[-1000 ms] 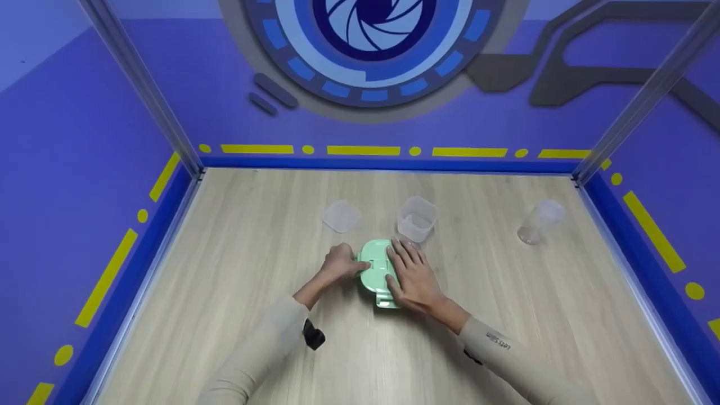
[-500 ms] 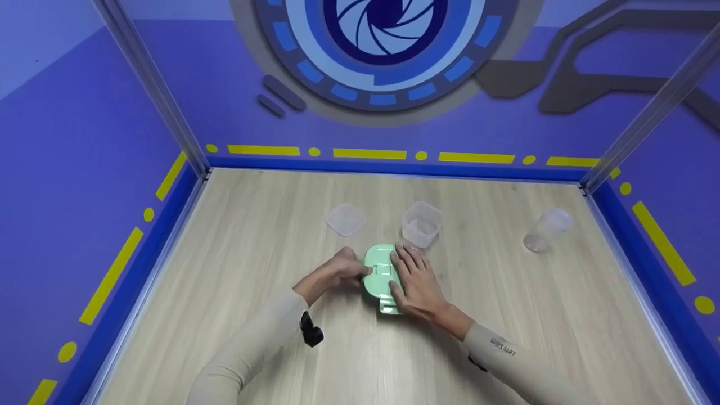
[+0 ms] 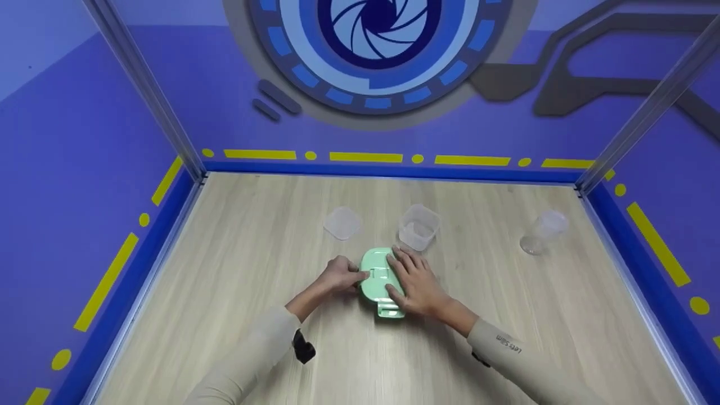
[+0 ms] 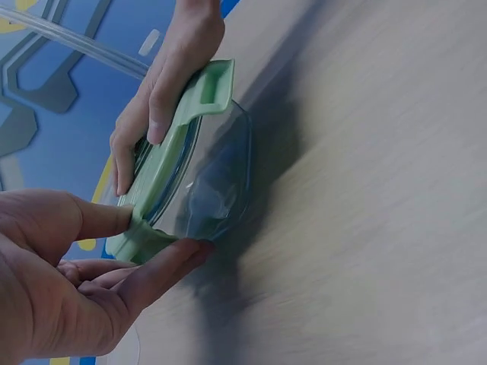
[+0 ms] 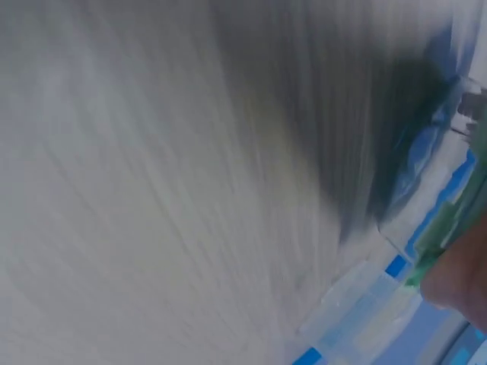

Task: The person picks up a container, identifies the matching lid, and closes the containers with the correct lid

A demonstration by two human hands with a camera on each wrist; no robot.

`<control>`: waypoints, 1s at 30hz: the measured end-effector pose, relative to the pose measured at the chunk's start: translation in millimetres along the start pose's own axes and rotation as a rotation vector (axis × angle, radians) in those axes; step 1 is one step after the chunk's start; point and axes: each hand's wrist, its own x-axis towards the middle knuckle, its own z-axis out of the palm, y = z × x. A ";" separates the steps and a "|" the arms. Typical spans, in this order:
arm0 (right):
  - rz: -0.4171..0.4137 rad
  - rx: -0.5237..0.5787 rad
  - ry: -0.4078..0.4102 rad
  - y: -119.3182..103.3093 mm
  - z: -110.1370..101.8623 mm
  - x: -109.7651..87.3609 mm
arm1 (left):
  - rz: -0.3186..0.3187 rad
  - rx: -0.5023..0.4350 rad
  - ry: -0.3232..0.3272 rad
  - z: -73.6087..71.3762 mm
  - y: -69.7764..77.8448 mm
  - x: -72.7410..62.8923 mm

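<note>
A clear food container (image 4: 221, 182) with a pale green snap-on lid (image 3: 373, 289) stands on the table in front of me. My left hand (image 3: 336, 275) pinches its left edge. In the left wrist view the thumb lies on the lid's edge by a side latch (image 4: 144, 242), and the fingers reach under along the clear wall. My right hand (image 3: 419, 286) rests on the lid's right part with fingers spread and fairly straight. The latch (image 3: 390, 310) nearest me sticks outward, unclipped. In the right wrist view only a fingertip (image 5: 456, 277) shows against the green lid.
Beyond the container lie a flat translucent lid (image 3: 342, 223) and an open translucent tub (image 3: 419, 226). A clear cup (image 3: 544, 230) stands farther right. Blue patterned walls (image 3: 360, 140) close off the wooden table (image 3: 253, 236) at the back and both sides.
The head view has shifted slightly. Both hands keep their places on the green-lidded container, with the left thumb still at its left edge.
</note>
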 end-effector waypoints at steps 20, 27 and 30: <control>-0.245 -0.037 -0.091 23.6 -2.4 11.8 | 0.037 -0.050 -0.052 -4.4 -5.7 4.9; -0.173 -0.052 -0.080 15.4 0.5 9.6 | 0.084 -0.105 -0.126 -7.2 -6.9 5.4; -0.091 -0.042 -0.064 7.7 1.6 9.8 | 0.079 -0.093 -0.127 -10.5 -6.2 4.8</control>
